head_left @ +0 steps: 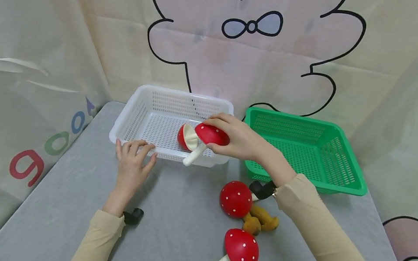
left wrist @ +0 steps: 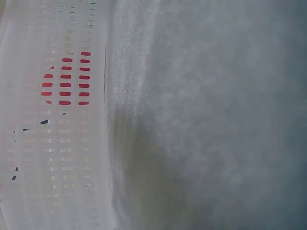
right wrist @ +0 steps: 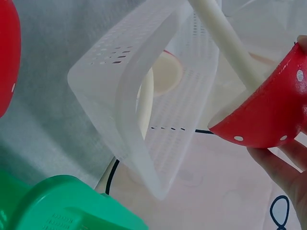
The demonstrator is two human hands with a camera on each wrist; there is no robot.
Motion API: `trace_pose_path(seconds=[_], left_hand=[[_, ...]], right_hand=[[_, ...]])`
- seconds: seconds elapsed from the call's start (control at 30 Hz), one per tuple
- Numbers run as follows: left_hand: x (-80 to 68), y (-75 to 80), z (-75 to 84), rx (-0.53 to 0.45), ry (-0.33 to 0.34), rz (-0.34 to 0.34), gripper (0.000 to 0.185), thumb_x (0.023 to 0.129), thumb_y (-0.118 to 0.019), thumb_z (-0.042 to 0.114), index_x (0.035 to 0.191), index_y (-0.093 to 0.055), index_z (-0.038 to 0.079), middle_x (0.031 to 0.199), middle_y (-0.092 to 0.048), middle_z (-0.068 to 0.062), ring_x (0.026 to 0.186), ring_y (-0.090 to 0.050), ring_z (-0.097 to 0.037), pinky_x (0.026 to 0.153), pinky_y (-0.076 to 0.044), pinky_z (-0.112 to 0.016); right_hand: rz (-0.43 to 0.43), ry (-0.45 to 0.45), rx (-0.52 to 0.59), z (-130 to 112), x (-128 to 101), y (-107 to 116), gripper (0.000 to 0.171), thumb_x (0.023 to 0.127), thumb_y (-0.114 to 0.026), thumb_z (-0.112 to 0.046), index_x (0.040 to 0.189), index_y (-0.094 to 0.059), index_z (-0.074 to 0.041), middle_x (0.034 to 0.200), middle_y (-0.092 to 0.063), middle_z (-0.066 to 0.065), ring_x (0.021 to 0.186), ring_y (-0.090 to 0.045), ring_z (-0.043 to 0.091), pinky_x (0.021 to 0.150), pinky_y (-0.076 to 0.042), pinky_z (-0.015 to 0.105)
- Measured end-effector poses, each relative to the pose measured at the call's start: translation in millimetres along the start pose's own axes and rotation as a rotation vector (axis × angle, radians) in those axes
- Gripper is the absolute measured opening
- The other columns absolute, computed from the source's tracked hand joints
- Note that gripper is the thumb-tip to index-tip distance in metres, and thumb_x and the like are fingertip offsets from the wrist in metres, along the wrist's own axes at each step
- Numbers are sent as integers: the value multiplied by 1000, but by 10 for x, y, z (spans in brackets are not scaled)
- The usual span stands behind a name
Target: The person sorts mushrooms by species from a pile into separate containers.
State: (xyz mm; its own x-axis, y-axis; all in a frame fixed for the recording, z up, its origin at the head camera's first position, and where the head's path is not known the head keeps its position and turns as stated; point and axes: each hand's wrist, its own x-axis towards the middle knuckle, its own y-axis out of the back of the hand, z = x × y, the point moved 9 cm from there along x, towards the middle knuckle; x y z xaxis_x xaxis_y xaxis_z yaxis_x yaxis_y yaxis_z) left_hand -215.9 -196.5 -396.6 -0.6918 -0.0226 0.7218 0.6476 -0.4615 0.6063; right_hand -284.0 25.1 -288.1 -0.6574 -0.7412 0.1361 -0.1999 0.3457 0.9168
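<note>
The left hand (head_left: pixel 131 160) lies flat on the grey table (head_left: pixel 67 182), fingers straight and spread, its fingertips touching the near wall of the white basket (head_left: pixel 136 112) as if to steady it. Inside that basket one red toy mushroom (head_left: pixel 184 138) already lies on its side. Just to its right, the right hand (head_left: pixel 237 138) holds a second red mushroom (head_left: pixel 212 134) by the cap, fingers curled round it, the pale stem tilted down over the basket's near rim. The step in hand looks like placing this mushroom into the white basket; the next move would call for carrying it a little further over the rim and lowering it beside the first before letting go, so the stem does not catch the wall. Further right, two more red mushrooms (head_left: pixel 235 199) (head_left: pixel 241 251) and some small brown pieces (head_left: pixel 260 221) wait on the table, and the green basket (head_left: pixel 339 165) stands behind them. The brown pieces overlap, so their number is hard to make out. The left wrist view is blurred, showing only basket mesh with red behind it, and the right wrist view cuts off most of the hand.
</note>
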Motion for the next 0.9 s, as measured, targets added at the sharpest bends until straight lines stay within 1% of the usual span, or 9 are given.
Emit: trace_pose_path(seconds=[0.1,0.27,0.5,0.63,0.9], left_hand=[[0,-8,-11,3,5,-11,19,84,-71,13,102,-66,8,106,-59,-14,104,-48,-36,107,-11,-75],[2,-7,-19,1,8,-11,19,85,-70,15,102,-66,8,106,-59,-14,104,-48,-36,108,-11,-74],[-14,7,3,0,-9,8,18,84,-72,14,100,-66,9,104,-60,-14,101,-50,-37,106,-14,-76],[-16,4,4,3,-6,3,17,84,-71,14,100,-66,9,104,-60,-14,101,-50,-37,106,-14,-75],[-12,-2,-10,5,-4,13,17,84,-72,14,99,-66,8,104,-60,-15,101,-49,-39,106,-14,-76]], right_hand=[[2,-6,7,30,28,-7,67,74,-79,-29,135,-53,-20,136,-50,4,124,-48,21,84,-57,37],[-6,-19,10,101,87,-26,68,74,-80,-32,135,-52,-20,137,-50,3,124,-48,21,85,-57,38],[-18,-50,17,244,176,-35,66,77,-77,-35,136,-51,-21,136,-51,1,122,-49,19,84,-57,36],[-10,-61,25,305,221,-19,66,77,-77,-34,136,-50,-21,135,-51,0,120,-50,19,83,-57,36],[-13,-136,49,457,276,-31,69,76,-78,-34,137,-49,-22,135,-50,2,120,-49,21,82,-57,39]])
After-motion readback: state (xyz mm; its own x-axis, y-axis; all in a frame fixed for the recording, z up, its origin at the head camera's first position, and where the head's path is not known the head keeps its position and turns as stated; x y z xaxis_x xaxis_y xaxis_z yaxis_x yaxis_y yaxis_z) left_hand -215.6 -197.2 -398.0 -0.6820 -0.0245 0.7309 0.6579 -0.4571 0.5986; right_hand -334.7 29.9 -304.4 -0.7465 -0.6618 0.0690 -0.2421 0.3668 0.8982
